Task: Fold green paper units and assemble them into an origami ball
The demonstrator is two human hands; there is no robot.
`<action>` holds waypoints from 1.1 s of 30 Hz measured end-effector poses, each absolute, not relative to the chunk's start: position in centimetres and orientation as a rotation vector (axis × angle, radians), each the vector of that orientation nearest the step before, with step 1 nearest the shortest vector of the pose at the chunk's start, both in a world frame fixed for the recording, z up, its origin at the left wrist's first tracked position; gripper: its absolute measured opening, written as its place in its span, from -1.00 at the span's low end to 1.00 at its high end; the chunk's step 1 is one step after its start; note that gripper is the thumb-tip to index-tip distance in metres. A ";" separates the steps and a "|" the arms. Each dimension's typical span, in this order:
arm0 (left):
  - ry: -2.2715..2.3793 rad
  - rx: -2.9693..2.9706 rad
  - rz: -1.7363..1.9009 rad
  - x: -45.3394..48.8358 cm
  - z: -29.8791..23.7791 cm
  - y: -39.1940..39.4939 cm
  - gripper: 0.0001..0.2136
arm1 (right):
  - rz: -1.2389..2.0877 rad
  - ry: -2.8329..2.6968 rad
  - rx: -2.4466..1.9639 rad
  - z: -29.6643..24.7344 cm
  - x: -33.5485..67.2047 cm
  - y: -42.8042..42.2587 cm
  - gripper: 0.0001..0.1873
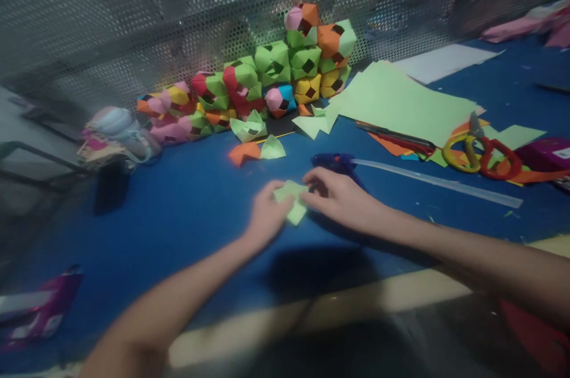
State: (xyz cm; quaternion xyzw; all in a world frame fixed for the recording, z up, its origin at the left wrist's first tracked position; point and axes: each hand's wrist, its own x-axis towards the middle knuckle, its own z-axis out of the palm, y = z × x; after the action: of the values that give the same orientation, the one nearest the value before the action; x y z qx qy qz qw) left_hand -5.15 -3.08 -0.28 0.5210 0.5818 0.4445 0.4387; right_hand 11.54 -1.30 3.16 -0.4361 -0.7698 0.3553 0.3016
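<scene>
A small light-green folded paper piece (pixel 291 201) lies on the blue table (pixel 187 200) between my two hands. My left hand (pixel 266 213) pinches its left edge with curled fingers. My right hand (pixel 338 197) presses and grips its right side, fingers bent over it. Both forearms reach in from the bottom of the view. Just behind my right hand lies a dark blue glue gun (pixel 333 161) with a clear glue stick (pixel 436 183) running to the right.
Stacked multicoloured paper cubes (pixel 267 78) line the perforated metal wall. Loose folded pieces (pixel 256 143) lie in front of them. Green paper sheets (pixel 401 105), scissors (pixel 483 152) and a purple box (pixel 545 152) sit at right. A purple packet (pixel 40 310) lies at left.
</scene>
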 end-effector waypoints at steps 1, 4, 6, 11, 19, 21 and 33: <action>1.436 1.295 1.093 -5.1 -0.2 -3.3 -0.84 | 0.997 -1.997 -1.145 2.8 11.1 -0.9 -0.85; 1.411 1.278 1.074 -5.0 -0.2 -3.6 -0.85 | 1.123 -1.876 -1.142 1.9 10.7 -0.3 -0.88; 1.368 1.230 1.084 -5.1 -0.4 -3.5 -0.86 | 1.204 -1.799 -1.165 1.7 10.8 -0.2 -0.89; 1.264 1.096 1.069 -5.2 -0.9 -3.4 -0.88 | 1.455 -1.629 -1.193 1.7 10.9 -0.4 -0.91; 1.189 0.999 1.052 -4.9 -0.4 -3.4 -0.90 | 1.614 -1.515 -1.078 1.4 11.1 -0.6 -0.87; 1.175 0.992 1.040 -4.9 -0.3 -3.4 -0.91 | 1.629 -1.507 -1.068 1.4 11.1 -0.7 -0.87; 1.180 0.940 0.996 -4.6 0.4 -4.0 -0.92 | 1.898 -1.132 -1.111 0.5 10.5 -0.7 -0.91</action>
State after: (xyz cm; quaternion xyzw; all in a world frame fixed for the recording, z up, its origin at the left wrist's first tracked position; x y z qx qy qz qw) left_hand -4.60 -4.04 0.40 0.4086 0.5130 0.4327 0.6185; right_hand 10.52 -0.71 0.51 -0.4242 -0.4324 0.7250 0.3280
